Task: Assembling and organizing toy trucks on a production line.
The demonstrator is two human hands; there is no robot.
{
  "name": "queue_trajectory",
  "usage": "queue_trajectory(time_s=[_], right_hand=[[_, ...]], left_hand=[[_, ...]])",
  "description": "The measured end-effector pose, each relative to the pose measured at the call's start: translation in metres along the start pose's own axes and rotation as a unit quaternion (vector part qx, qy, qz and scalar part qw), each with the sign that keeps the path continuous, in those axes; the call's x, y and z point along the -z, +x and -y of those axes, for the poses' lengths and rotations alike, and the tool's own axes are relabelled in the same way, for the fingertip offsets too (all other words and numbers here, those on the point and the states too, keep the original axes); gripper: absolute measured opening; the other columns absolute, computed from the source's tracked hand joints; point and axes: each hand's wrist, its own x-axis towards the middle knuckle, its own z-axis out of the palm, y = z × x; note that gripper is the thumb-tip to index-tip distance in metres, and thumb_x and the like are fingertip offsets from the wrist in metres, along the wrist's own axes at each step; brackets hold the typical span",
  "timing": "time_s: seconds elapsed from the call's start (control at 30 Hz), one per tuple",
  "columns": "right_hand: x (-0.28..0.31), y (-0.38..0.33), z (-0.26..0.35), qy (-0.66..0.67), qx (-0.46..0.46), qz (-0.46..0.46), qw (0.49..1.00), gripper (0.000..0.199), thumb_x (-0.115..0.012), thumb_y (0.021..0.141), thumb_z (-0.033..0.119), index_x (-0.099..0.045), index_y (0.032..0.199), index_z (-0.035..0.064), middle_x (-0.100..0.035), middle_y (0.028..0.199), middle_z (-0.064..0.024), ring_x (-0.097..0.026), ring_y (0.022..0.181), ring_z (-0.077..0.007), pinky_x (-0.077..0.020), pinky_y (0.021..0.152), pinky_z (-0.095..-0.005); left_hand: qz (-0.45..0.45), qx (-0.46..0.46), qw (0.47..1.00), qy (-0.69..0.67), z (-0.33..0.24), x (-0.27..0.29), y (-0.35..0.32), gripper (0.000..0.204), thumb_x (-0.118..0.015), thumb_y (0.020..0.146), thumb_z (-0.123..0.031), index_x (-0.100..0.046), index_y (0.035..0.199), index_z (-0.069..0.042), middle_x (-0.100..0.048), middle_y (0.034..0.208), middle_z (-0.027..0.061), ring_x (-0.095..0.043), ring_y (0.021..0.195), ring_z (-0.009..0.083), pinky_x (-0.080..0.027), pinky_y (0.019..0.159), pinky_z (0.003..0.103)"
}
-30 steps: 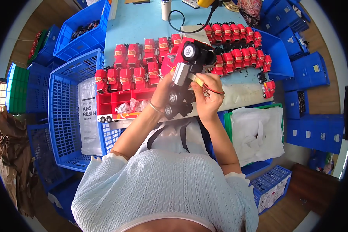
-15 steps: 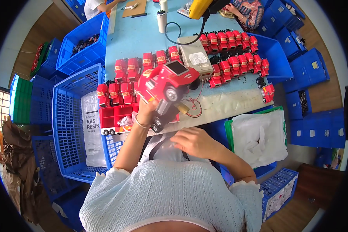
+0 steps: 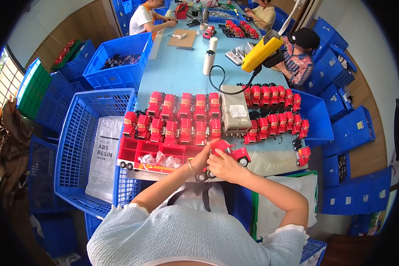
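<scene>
A long light-blue table carries 2 rows of red toy trucks, a grey box unit, more red trucks right of it, a white bottle, a cardboard sheet and a red parts tray at its near edge.

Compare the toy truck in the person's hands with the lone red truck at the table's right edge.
The held truck lies tilted on its side between both hands; the lone truck stands on the table, untouched. The held truck sits at the near edge by the red tray; the lone one by the blue bin. Both are red.
</scene>
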Motion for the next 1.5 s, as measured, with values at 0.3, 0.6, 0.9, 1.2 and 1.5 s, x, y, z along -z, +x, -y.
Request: queue_trajectory(time_s=[0.3, 0.6, 0.9, 1.2, 1.5], right_hand=[[-0.067, -0.019, 0.048, 0.114, -0.060, 0.008, 0.992, 0.019, -0.058, 0.064, 0.021, -0.061, 0.076, 0.0064, -0.056, 0.084, -0.0056, -0.051, 0.097, -0.0196, -0.0315, 0.097, -0.0415], [-0.188, -0.048, 0.033, 0.145, -0.196, 0.020, 0.970, 0.010, -0.054, 0.067, 0.011, -0.063, 0.070, 0.0064, -0.054, 0.077, -0.0058, -0.052, 0.087, -0.0204, -0.0281, 0.101, -0.0512], [-0.218, -0.041, 0.050, 0.150, -0.218, 0.043, 0.963, 0.009, -0.061, 0.063, 0.014, -0.064, 0.069, 0.0078, -0.055, 0.078, -0.0020, -0.052, 0.091, -0.0175, -0.0267, 0.103, -0.0514], [-0.226, -0.023, 0.034, 0.155, -0.163, 0.040, 0.974, 0.027, -0.073, 0.055, 0.024, -0.064, 0.076, 0.0086, -0.056, 0.082, -0.0015, -0.051, 0.094, -0.0166, -0.0254, 0.103, -0.0513], [-0.228, -0.029, 0.042, 0.146, -0.153, 0.092, 0.973, 0.026, -0.069, 0.061, 0.027, -0.064, 0.079, 0.0087, -0.059, 0.084, -0.0038, -0.050, 0.096, -0.0195, -0.0184, 0.105, -0.0536]], left_hand=[[0.020, 0.127, 0.973, 0.192, 0.031, 0.020, 0.003, 0.067, -0.020, 0.089, -0.062, -0.024, 0.139, -0.018, -0.050, 0.120, 0.0109, -0.056, 0.097, 0.0192, -0.046, 0.083, 0.034], [-0.144, -0.155, 0.624, 0.753, 0.018, 0.135, 0.074, 0.058, -0.068, 0.072, -0.026, -0.046, 0.123, -0.009, -0.047, 0.122, 0.0146, -0.046, 0.113, 0.0308, -0.034, 0.097, 0.042], [-0.189, -0.185, 0.666, 0.698, 0.067, 0.162, 0.062, 0.084, -0.073, 0.066, -0.024, -0.027, 0.134, -0.008, -0.046, 0.123, 0.0121, -0.043, 0.115, 0.0267, -0.023, 0.103, 0.043], [-0.192, -0.167, 0.660, 0.707, 0.060, 0.153, 0.067, 0.086, -0.073, 0.065, -0.024, -0.026, 0.135, -0.008, -0.045, 0.125, 0.0121, -0.043, 0.116, 0.0263, -0.023, 0.102, 0.044], [-0.216, -0.174, 0.656, 0.702, 0.056, 0.137, 0.053, 0.073, -0.070, 0.063, -0.018, -0.037, 0.127, -0.008, -0.055, 0.109, 0.0130, -0.049, 0.109, 0.0288, -0.026, 0.101, 0.048]])
